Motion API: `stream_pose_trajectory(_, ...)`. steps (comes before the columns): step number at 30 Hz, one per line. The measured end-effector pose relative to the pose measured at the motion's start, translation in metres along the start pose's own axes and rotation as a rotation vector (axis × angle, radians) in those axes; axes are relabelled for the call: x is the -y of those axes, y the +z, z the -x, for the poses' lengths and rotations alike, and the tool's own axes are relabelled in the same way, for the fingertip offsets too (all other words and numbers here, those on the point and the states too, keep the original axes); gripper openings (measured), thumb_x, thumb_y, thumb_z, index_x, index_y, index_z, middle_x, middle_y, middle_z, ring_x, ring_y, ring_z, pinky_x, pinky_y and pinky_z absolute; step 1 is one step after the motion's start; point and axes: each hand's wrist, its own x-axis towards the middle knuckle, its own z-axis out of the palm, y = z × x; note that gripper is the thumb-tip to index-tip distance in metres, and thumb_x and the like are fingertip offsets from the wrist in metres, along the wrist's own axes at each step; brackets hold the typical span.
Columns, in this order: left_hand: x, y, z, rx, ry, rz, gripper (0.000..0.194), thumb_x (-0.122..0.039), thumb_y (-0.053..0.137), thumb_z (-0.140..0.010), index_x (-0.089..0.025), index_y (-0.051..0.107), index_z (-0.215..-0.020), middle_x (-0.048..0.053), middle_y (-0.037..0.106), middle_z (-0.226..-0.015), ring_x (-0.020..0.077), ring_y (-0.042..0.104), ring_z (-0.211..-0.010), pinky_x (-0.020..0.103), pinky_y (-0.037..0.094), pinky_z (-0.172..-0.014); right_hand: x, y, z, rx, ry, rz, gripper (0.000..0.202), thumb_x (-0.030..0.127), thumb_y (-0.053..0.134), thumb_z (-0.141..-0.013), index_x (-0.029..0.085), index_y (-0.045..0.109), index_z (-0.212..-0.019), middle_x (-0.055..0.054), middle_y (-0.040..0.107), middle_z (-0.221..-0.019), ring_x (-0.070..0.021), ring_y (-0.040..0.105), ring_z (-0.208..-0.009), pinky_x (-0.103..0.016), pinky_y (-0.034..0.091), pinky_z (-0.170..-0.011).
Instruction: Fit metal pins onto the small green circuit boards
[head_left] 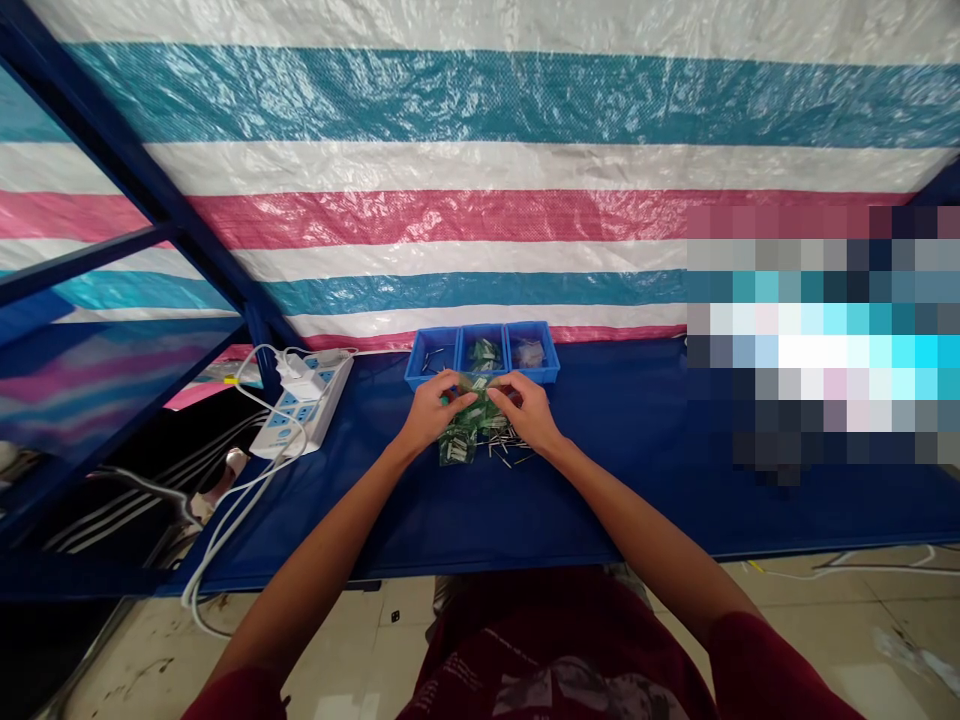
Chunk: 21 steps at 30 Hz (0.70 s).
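Observation:
Between my two hands is a small greenish see-through plastic bag (478, 384), pinched at its upper edges. My left hand (435, 410) grips its left side with thumb and fingers pressed together. On the other side my right hand (529, 408) pinches it in the same way. Just below lies another small green bag (457, 446) with short metal pieces inside. Loose thin metal pins (507, 440) are scattered beside it on the blue table (622, 430). Whether the held bag contains anything is hard to make out.
Behind my hands stand three blue bins: the left bin (412, 360) has a few pins, the middle bin (482, 328) green bags, the right bin (553, 352) clear bags. A white power strip (330, 405) with cables lies left. A blue frame post (206, 255) rises there.

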Motion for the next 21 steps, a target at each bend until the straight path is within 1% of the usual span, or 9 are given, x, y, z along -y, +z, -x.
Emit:
stream_pose_trajectory(4, 0.0045, 0.0016, 0.0013, 0.018, -0.022, -0.03, 0.024, -0.042, 0.06, -0.082, -0.018, 0.057, -0.078, 0.001, 0.055, -0.076, 0.0158, 0.051, -0.068, 0.026, 0.042, -0.065, -0.0024, 0.0021, -0.0003, 0.051, -0.041, 0.072, 0.025, 0.044, 0.057, -0.088, 0.02, 0.062, -0.082, -0.003, 0.058, -0.079, -0.0147, 0.054, -0.066, -0.026, 0.045, -0.058)
stream_pose_trajectory(7, 0.0069, 0.0032, 0.0029, 0.055, -0.05, -0.05, 0.021, -0.039, 0.057, -0.083, -0.018, 0.056, -0.082, 0.001, 0.056, -0.076, 0.0164, 0.05, -0.069, 0.027, 0.042, -0.067, -0.0048, 0.0037, 0.0, 0.031, -0.06, 0.104, 0.023, 0.041, 0.056, -0.089, 0.02, 0.062, -0.08, -0.002, 0.058, -0.076, -0.0144, 0.054, -0.066, -0.026, 0.044, -0.059)
stream_pose_trajectory(10, 0.0083, 0.0037, 0.0039, 0.114, -0.062, -0.028, 0.024, -0.04, 0.054, -0.084, -0.017, 0.057, -0.086, 0.003, 0.058, -0.081, 0.0187, 0.052, -0.074, 0.03, 0.042, -0.071, -0.0045, 0.0041, 0.0007, 0.012, -0.073, 0.117, 0.023, 0.039, 0.056, -0.09, 0.02, 0.062, -0.078, -0.002, 0.058, -0.074, -0.0144, 0.054, -0.066, -0.026, 0.043, -0.06)
stream_pose_trajectory(13, 0.0079, 0.0033, 0.0045, 0.162, -0.078, 0.038, 0.031, -0.045, 0.051, -0.085, -0.016, 0.059, -0.091, 0.005, 0.06, -0.086, 0.0204, 0.053, -0.078, 0.032, 0.043, -0.074, -0.0017, 0.0039, 0.0014, 0.023, -0.074, 0.13, 0.025, 0.039, 0.054, -0.091, 0.02, 0.061, -0.076, -0.002, 0.058, -0.073, -0.0141, 0.053, -0.065, -0.026, 0.043, -0.06)
stream_pose_trajectory(15, 0.0064, 0.0032, 0.0052, 0.168, -0.092, 0.078, 0.035, -0.049, 0.051, -0.086, -0.015, 0.06, -0.092, 0.005, 0.059, -0.084, 0.0198, 0.053, -0.076, 0.031, 0.044, -0.072, 0.0, 0.0036, 0.0016, 0.025, -0.071, 0.136, 0.027, 0.04, 0.053, -0.091, 0.02, 0.061, -0.075, -0.002, 0.058, -0.072, -0.014, 0.053, -0.064, -0.025, 0.043, -0.06)
stream_pose_trajectory(18, 0.0032, 0.0038, 0.0067, 0.159, -0.106, 0.113, 0.038, -0.052, 0.051, -0.087, -0.015, 0.06, -0.088, 0.004, 0.058, -0.077, 0.0173, 0.052, -0.071, 0.028, 0.044, -0.067, 0.0005, 0.0025, 0.0015, -0.005, -0.049, 0.127, 0.028, 0.041, 0.052, -0.091, 0.02, 0.062, -0.077, -0.002, 0.06, -0.072, -0.0137, 0.053, -0.062, -0.026, 0.043, -0.059)
stream_pose_trajectory(21, 0.0003, 0.0052, 0.0078, 0.121, -0.101, 0.069, 0.036, -0.052, 0.059, -0.084, -0.016, 0.06, -0.083, 0.001, 0.056, -0.072, 0.0148, 0.051, -0.065, 0.026, 0.043, -0.062, -0.0008, 0.001, 0.0008, -0.019, -0.033, 0.114, 0.027, 0.042, 0.052, -0.091, 0.02, 0.063, -0.079, -0.002, 0.062, -0.072, -0.0137, 0.053, -0.06, -0.026, 0.043, -0.058)
